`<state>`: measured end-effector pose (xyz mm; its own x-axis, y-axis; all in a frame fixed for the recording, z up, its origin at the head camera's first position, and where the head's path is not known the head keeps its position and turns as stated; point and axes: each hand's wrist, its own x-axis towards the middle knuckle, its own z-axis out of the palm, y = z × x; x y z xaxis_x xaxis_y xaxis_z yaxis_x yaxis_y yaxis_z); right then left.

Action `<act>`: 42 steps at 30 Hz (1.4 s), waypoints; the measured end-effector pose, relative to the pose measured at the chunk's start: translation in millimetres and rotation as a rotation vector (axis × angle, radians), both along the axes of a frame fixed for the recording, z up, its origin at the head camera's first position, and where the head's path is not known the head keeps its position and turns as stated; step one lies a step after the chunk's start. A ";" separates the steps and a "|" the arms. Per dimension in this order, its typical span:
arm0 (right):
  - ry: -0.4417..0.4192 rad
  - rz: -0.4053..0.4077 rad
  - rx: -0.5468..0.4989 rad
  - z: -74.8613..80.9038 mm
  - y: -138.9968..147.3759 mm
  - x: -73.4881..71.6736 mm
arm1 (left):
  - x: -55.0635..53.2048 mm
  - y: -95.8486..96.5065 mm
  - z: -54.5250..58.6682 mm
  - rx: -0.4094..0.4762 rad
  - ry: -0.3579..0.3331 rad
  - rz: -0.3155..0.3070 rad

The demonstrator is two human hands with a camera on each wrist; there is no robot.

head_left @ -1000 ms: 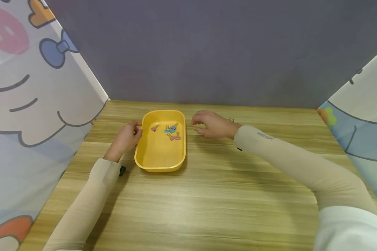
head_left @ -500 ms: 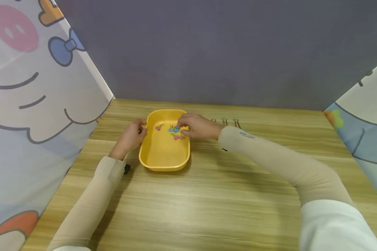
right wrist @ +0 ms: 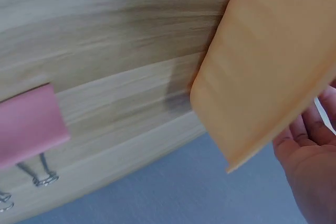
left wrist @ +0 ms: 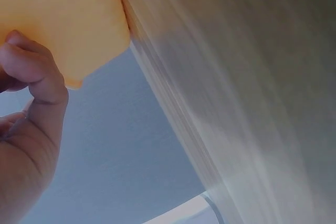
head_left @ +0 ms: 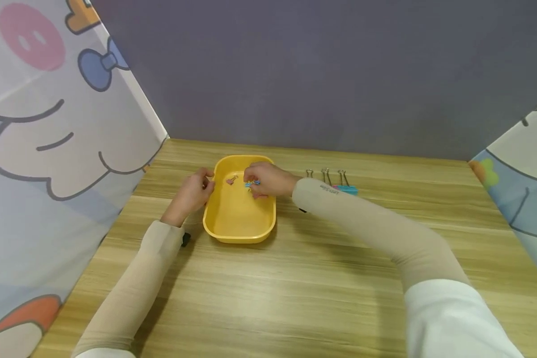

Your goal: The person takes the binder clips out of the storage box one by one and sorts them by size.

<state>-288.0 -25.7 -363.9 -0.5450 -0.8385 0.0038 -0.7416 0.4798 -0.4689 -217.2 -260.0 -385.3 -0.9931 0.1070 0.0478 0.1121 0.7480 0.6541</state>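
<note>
A yellow tray (head_left: 239, 223) rests on the wooden table. At its left rim, my left hand (head_left: 191, 196) grips the edge, fingers curled against the outer wall. My right hand (head_left: 270, 179) reaches over the right rim into the tray, its thumb and index finger apart on either side of some blue binder clips (head_left: 252, 184). A pink binder clip (head_left: 260, 196) is partly hidden beneath that hand. Farther left in the tray lies another pink binder clip (head_left: 230, 181). In the right wrist view, the tray's wall hides the right fingertips.
Right of the tray, larger binder clips stand in a row, partly behind the right sleeve; one is blue (head_left: 348, 189), another pink (right wrist: 32, 125). A grey wall (head_left: 295, 74) rises behind the table, with cartoon-printed panels (head_left: 40, 129) at both sides.
My right hand has moved left from beside the tray, over its rim and down to the small clips. The row of larger clips has come into view. My left hand stays at the rim.
</note>
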 end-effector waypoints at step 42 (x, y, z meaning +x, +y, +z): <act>0.075 -0.105 0.039 6.0 -18.7 -14.9 | -0.8 1.1 0.8 0.015 -0.018 0.001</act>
